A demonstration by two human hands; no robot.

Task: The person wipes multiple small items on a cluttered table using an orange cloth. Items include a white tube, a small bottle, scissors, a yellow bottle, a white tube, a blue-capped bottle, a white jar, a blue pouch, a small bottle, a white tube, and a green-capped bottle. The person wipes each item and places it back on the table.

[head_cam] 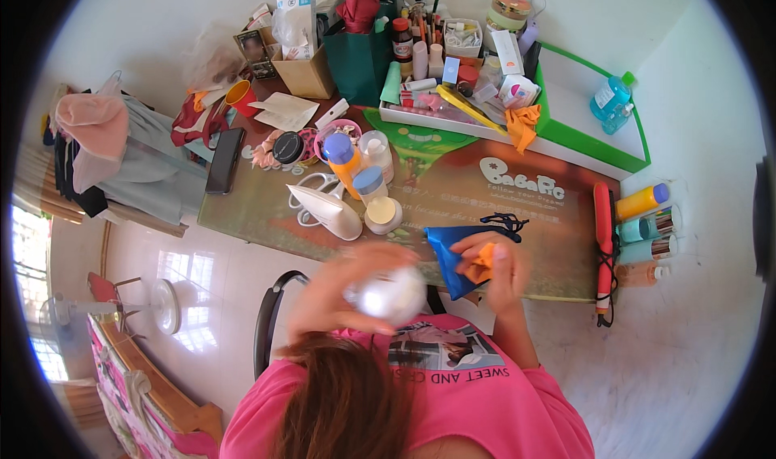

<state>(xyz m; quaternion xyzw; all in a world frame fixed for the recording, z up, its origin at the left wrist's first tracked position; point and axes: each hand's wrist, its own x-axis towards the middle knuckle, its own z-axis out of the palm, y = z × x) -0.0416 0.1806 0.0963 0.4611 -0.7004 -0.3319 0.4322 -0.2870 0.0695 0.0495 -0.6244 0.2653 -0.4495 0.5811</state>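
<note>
My left hand (pixel 348 289) is curled round a shiny white rounded container (pixel 394 295), blurred and held above the desk's near edge. In my right hand (pixel 500 271) an orange cloth (pixel 483 262) is pinched between the fingers. Beneath that hand lies a blue drawstring pouch (pixel 448 256) with dark cords. Left of the pouch stand a cream jar (pixel 383 211), a blue-capped bottle (pixel 370 184), an orange bottle with a blue cap (pixel 344 162) and a clear bottle (pixel 377 154). A white tube (pixel 333 213) lies over white-handled scissors (pixel 312 186).
A dark phone (pixel 225 160) lies at the desk's left end. A red hair straightener (pixel 603 240) lies along the right edge. At the back, a white tray (pixel 424 116) holds cosmetics, with a green-and-white box (pixel 594 137) beside it. A black chair arm (pixel 267 319) stands below.
</note>
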